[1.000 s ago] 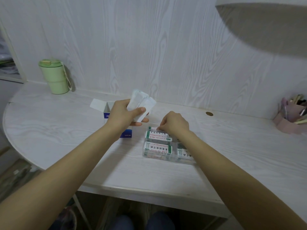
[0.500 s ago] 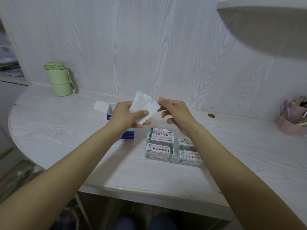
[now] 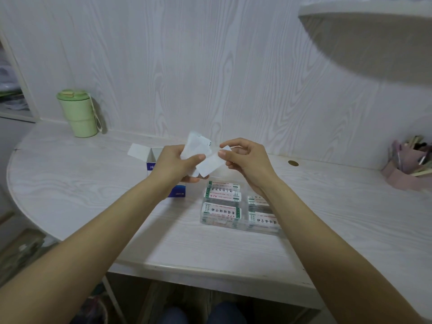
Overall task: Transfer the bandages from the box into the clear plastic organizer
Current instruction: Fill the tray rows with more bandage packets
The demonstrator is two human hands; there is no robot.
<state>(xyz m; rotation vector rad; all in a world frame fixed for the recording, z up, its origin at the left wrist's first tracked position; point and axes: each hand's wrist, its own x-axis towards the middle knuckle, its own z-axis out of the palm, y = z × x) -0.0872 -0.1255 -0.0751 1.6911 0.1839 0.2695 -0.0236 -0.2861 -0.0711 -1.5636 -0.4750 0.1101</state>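
Held above the pale wood-grain table: flat white paper-wrapped bandages, fanned in left hand; one pinched by right hand. Just nearer, rectangular clear plastic organizer; open cardboard box left.

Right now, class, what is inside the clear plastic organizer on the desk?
The clear plastic organizer holds wrapped bandages with green-edged printed labels, stacked in at least two compartments. The right forearm covers its right side, so what lies there cannot be seen.
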